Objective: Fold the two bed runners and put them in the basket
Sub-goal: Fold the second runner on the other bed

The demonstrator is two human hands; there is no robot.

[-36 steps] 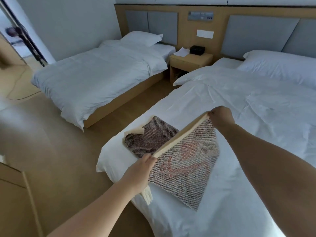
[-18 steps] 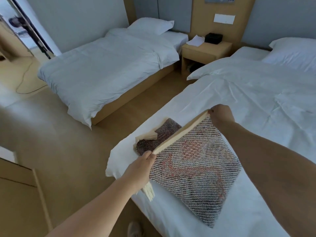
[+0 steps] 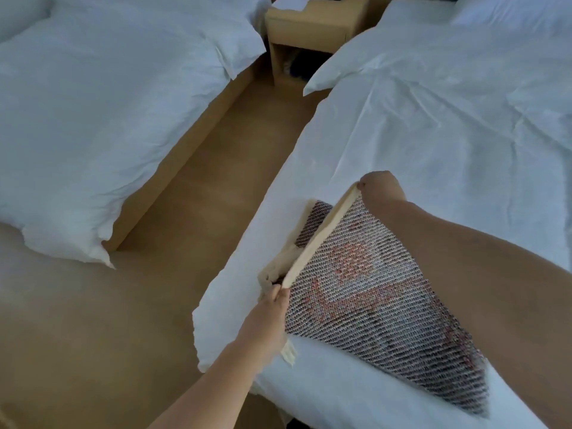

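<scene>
I count one bed runner (image 3: 365,292) on the near bed (image 3: 433,119), its raised cream edge pinched by my left hand (image 3: 267,317) and right hand (image 3: 382,190), second bed (image 3: 93,103) left of it, one nightstand (image 3: 309,23) beyond.

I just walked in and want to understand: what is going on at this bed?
A person is folding a runner on the right bed. The left hand and right hand each pinch one end of its cream edge, held up above the part lying on the bed. The fold is not yet laid flat.
</scene>
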